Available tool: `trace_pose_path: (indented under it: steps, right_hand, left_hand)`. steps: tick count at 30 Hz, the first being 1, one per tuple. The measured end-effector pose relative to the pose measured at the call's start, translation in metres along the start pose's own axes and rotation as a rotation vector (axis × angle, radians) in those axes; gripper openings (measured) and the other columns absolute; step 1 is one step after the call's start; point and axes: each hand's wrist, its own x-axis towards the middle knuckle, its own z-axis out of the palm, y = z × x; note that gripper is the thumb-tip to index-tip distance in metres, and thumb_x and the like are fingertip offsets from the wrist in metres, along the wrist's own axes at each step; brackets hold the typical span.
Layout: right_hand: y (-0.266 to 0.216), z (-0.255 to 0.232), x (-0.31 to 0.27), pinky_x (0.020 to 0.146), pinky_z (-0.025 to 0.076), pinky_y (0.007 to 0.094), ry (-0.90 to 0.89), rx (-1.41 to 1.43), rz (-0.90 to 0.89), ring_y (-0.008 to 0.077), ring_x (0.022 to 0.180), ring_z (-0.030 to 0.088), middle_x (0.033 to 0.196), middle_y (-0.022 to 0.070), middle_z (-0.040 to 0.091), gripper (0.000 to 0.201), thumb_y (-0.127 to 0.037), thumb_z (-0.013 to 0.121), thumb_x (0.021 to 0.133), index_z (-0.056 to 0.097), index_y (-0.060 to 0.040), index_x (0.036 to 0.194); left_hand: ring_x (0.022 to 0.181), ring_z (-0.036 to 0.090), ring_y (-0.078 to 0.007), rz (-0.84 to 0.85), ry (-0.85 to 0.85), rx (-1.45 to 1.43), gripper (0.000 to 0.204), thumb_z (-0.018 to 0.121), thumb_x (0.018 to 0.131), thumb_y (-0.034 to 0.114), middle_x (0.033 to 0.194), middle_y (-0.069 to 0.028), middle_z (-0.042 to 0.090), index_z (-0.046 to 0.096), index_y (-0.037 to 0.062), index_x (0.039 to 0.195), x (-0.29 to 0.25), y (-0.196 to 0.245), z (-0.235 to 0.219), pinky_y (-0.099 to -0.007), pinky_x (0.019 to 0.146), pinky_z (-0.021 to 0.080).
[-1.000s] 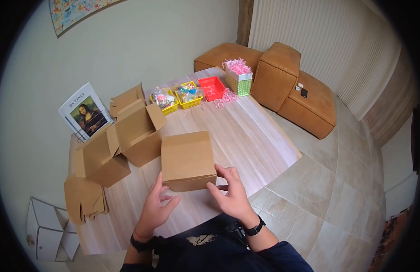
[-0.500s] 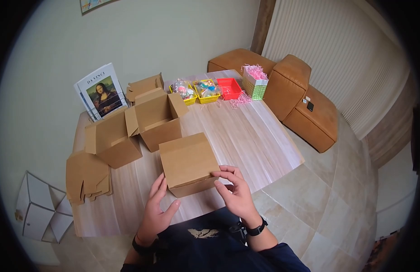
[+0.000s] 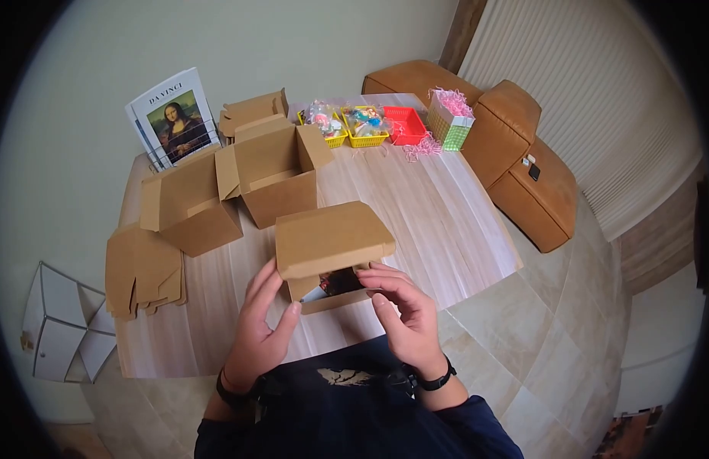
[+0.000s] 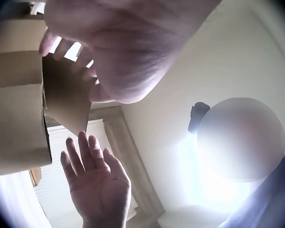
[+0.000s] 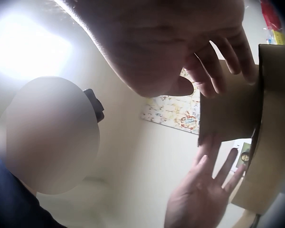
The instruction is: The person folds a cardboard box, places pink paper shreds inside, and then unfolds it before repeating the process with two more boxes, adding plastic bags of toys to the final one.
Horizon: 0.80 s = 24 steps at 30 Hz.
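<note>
A small brown cardboard box (image 3: 331, 229) is on the table in front of me, its lid tilted up at the near side. Through the gap shows something dark with a pale corner (image 3: 341, 281) inside. My left hand (image 3: 259, 325) lies along the box's left side, fingers extended and thumb apart. At the right front corner, my right hand (image 3: 406, 317) has its loosely bent fingers close by the raised lid, the thumb pointing toward the opening. Both wrist views show the lid (image 4: 66, 90) between the two hands, with neither hand closed round it.
Two open cardboard boxes (image 3: 282, 195) and flattened cartons (image 3: 144, 268) stand to the left. Behind them is a Da Vinci book (image 3: 175, 122) in a wire rack. Along the far edge are yellow baskets (image 3: 367, 140) of wrapped items, a red basket (image 3: 406, 138) and a gift bag (image 3: 450, 130) with pink shreds.
The box's lid lay down earlier and now stands partly raised at the front, showing the inside. Both hands stay at the box's sides. The head view has shifted.
</note>
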Motion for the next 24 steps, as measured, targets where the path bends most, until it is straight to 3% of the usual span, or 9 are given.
trace_pose_path:
  steps: [5,8,12,13,19,24]
  right_hand:
    - [0.004,0.002,0.015,0.114,0.045,0.0483,-0.029,-0.381,-0.154,0.0401,0.130,0.060,0.125,0.0154,0.073,0.025,-0.002,0.070,0.091,0.076,-0.0017,0.115]
    - [0.009,0.003,0.018,0.113,0.045,0.0493,-0.063,-0.568,-0.249,0.0415,0.129,0.061,0.126,0.0162,0.073,0.023,-0.003,0.074,0.088,0.080,-0.0044,0.110]
    - [0.010,0.008,0.020,0.114,0.045,0.0518,-0.094,-0.582,-0.270,0.0427,0.134,0.056,0.128,0.0120,0.073,0.019,-0.006,0.078,0.086,0.083,-0.0068,0.105]
    - [0.016,0.008,0.020,0.109,0.046,0.0497,-0.109,-0.591,-0.273,0.0426,0.136,0.054,0.131,0.0098,0.072,0.019,-0.011,0.080,0.085,0.083,-0.0086,0.104]
    - [0.021,-0.006,0.029,0.101,0.038,0.0460,-0.161,-0.934,-0.263,0.0412,0.141,0.049,0.144,0.0094,0.066,0.019,-0.023,0.083,0.084,0.085,-0.0134,0.101]
    - [0.025,-0.023,0.033,0.107,0.039,0.0486,-0.131,-0.858,-0.253,0.0441,0.141,0.049,0.148,0.0110,0.063,0.027,-0.019,0.084,0.080,0.084,-0.0148,0.106]
  left_hand:
    - [0.147,0.045,-0.0336,0.028,0.031,0.058,0.054,0.056,0.100,-0.001,0.157,-0.0238,0.048,0.048,-0.0070,0.152,0.033,0.000,-0.008,-0.0407,0.122,0.032]
    - [0.150,0.042,-0.0362,0.074,0.061,0.110,0.056,0.056,0.099,0.000,0.159,-0.0232,0.046,0.046,-0.0057,0.154,0.057,-0.007,-0.006,-0.0417,0.124,0.029]
    - [0.153,0.038,-0.0362,0.084,0.047,0.174,0.062,0.059,0.098,0.002,0.164,-0.0222,0.041,0.041,-0.0049,0.157,0.075,-0.025,0.003,-0.0432,0.126,0.028]
    - [0.153,0.036,-0.0363,0.078,0.033,0.196,0.064,0.060,0.098,0.003,0.165,-0.0221,0.040,0.040,-0.0048,0.158,0.077,-0.028,0.005,-0.0436,0.126,0.027]
    - [0.155,0.032,-0.0389,-0.034,0.031,0.220,0.078,0.073,0.093,0.011,0.166,-0.0229,0.037,0.036,-0.0048,0.160,0.086,-0.042,0.015,-0.0456,0.126,0.027]
    - [0.156,0.030,-0.0423,-0.016,-0.005,0.312,0.086,0.081,0.087,0.017,0.165,-0.0263,0.035,0.037,-0.0050,0.158,0.087,-0.048,0.019,-0.0486,0.126,0.027]
